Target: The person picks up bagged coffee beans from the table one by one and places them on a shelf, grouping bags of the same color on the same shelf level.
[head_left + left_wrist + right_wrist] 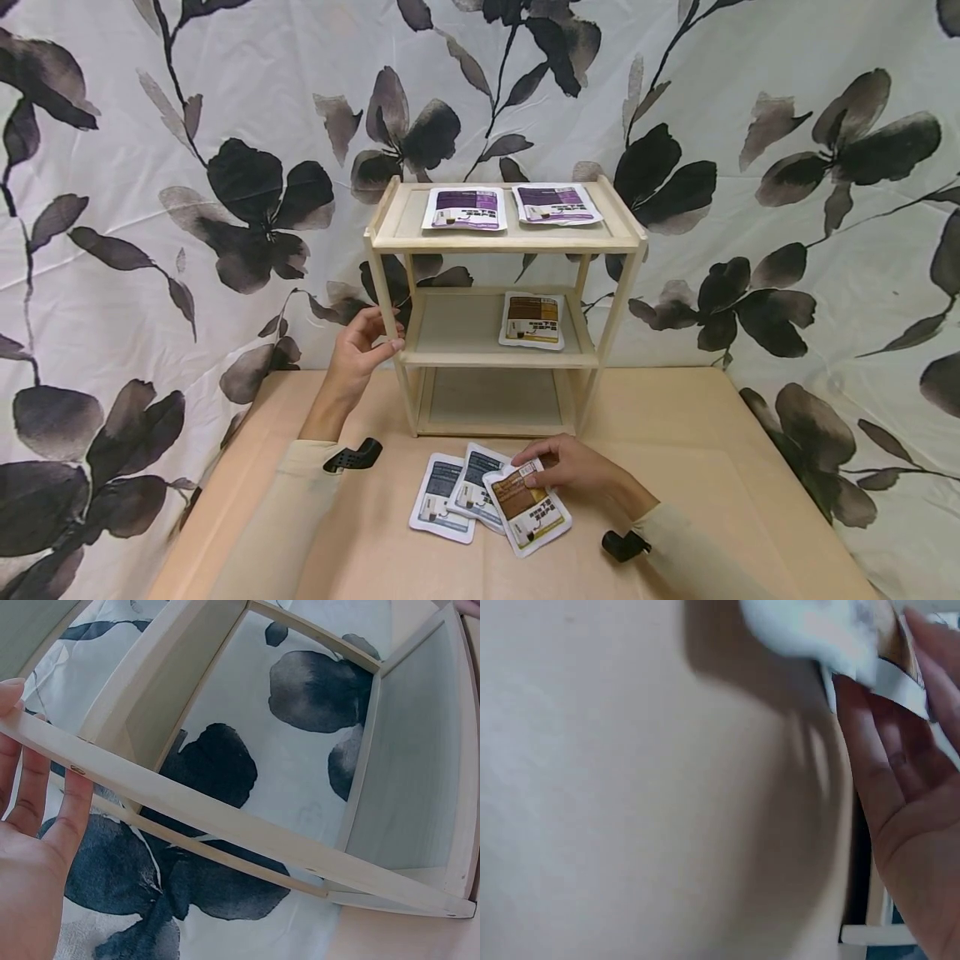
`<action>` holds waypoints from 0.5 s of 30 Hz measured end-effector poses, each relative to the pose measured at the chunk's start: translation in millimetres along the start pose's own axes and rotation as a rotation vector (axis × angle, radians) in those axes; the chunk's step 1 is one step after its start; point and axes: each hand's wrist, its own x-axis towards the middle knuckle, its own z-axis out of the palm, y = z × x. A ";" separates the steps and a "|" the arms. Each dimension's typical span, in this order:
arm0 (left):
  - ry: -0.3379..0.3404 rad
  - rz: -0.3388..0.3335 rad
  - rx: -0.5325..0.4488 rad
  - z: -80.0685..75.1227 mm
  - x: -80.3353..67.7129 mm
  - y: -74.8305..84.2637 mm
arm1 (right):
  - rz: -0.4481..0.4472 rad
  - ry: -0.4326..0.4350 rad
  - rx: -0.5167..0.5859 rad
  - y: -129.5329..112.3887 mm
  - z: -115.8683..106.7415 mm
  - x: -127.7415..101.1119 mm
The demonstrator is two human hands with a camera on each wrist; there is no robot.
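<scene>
1. A staged recording set-up rather than a lived-in room: a pale cloth backdrop [787, 275] printed with large dark leaves hangs behind everything.
2. A plain tan table [720, 467] lies under both hands (no other furniture shows).
3. A small three-tier wooden shelf [502, 242] stands just beyond the hands, like a mock shop display.

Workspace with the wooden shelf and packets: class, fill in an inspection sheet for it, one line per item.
Surface: tan table, bare wood.
Job's things: brown packet overlapping two blue packets; wooden shelf carrying two purple packets on top, one brown on the middle level.
Clutter: nothing seen.
Hands: left hand grips the shelf's front post; right hand pinches the brown packet.
Cables: nothing seen.
Surroundings: floral cloth backdrop.
</scene>
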 end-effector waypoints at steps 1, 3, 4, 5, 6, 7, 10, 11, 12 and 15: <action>0.001 -0.002 0.000 0.1 -0.2 0.3 | -0.009 0.007 -0.022 0.3 2.6 0.1; 0.001 -0.004 0.000 0.0 -0.4 0.2 | -0.026 0.011 -0.055 1.5 6.8 0.4; 0.001 -0.006 0.000 0.1 -0.3 0.2 | -0.042 0.010 -0.069 1.5 8.6 0.2; 0.001 -0.006 0.000 0.1 -0.3 0.3 | -0.052 0.006 -0.081 1.5 10.3 -0.2; -0.001 -0.006 -0.001 0.2 0.0 0.2 | -0.069 0.002 -0.099 1.3 11.7 -0.6; 0.000 -0.004 -0.003 0.3 0.2 0.2 | -0.081 -0.003 -0.120 1.3 12.9 -1.2; 0.004 0.000 -0.010 0.6 0.6 0.5 | -0.114 -0.025 -0.169 1.3 16.0 -3.4; 0.005 0.002 -0.011 0.7 0.7 0.5 | -0.119 -0.034 -0.183 1.1 17.0 -4.4; 0.007 0.005 -0.014 0.8 0.8 0.4 | -0.127 -0.038 -0.201 1.3 18.1 -5.4; 0.008 0.008 -0.016 0.9 0.5 0.3 | -0.133 -0.042 -0.205 1.8 21.0 -8.0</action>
